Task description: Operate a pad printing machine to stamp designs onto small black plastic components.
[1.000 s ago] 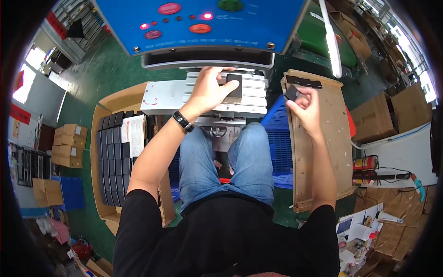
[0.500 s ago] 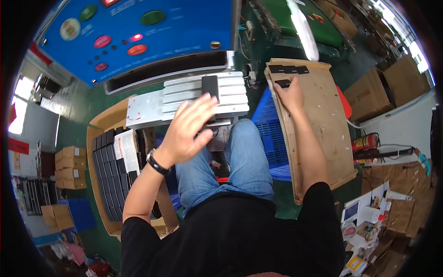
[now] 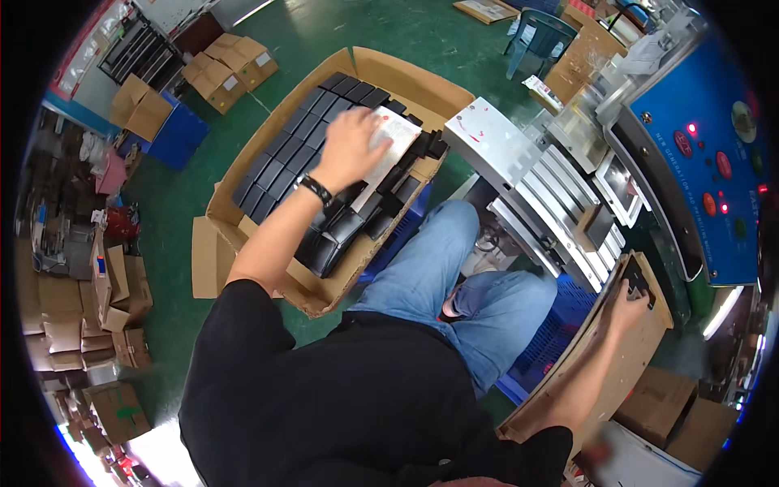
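My left hand (image 3: 350, 148) is over an open cardboard box (image 3: 223, 207) on the left, its thumb apart from the fingers and nothing visible in its grip. Beneath and beside it are rows of black rectangular cases (image 3: 284, 150) and a white printed sheet (image 3: 398, 134). My right hand (image 3: 626, 308) is at the far end of a brown board (image 3: 596, 390) on the right, its fingers closed around a flat black piece (image 3: 638, 286), partly hidden by them. A black block (image 3: 599, 226) sits on the grooved metal bed (image 3: 560, 207) between the two.
A blue machine panel (image 3: 698, 162) with lit buttons stands at the right, beyond the metal bed. A blue plastic crate (image 3: 560, 325) is beside my knees, under the board. Cartons (image 3: 235, 69) and a green chair (image 3: 540, 40) stand on the green floor farther off.
The view has swung left. My left hand has gone from in front of the metal bed to over the box of black cases. My right hand stays at the board's far end.
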A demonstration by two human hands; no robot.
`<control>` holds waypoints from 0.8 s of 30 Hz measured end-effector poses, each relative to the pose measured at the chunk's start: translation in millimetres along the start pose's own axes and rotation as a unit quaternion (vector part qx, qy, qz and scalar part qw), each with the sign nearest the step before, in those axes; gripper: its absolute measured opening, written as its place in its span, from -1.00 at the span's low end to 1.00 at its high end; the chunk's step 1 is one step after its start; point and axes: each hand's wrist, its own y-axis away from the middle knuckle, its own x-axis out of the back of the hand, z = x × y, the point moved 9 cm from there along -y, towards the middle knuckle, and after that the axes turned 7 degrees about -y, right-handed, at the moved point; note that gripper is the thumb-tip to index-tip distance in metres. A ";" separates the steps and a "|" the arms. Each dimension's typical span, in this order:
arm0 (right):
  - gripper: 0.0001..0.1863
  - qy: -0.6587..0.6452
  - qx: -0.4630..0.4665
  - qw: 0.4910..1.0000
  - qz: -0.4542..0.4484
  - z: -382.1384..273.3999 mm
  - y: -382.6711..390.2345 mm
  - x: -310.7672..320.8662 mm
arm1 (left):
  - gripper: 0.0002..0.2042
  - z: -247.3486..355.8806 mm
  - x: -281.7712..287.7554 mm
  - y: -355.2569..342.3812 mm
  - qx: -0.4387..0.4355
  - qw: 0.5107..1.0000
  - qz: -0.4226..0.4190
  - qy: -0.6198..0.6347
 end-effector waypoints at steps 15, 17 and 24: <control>-0.46 -0.121 0.024 0.991 -0.055 -90.6 41.1 65.0 | -0.40 -13.1 -52.9 -11.4 0.072 0.948 -0.301 0.072; -0.47 -0.153 0.018 0.986 -0.068 -113.2 44.6 69.6 | -0.39 -5.1 -44.9 -16.9 0.019 0.955 -0.290 0.056; -0.54 -0.374 0.047 0.919 -0.117 -190.8 62.2 59.8 | -0.34 -10.0 -74.8 -23.5 -0.211 0.949 -0.229 0.059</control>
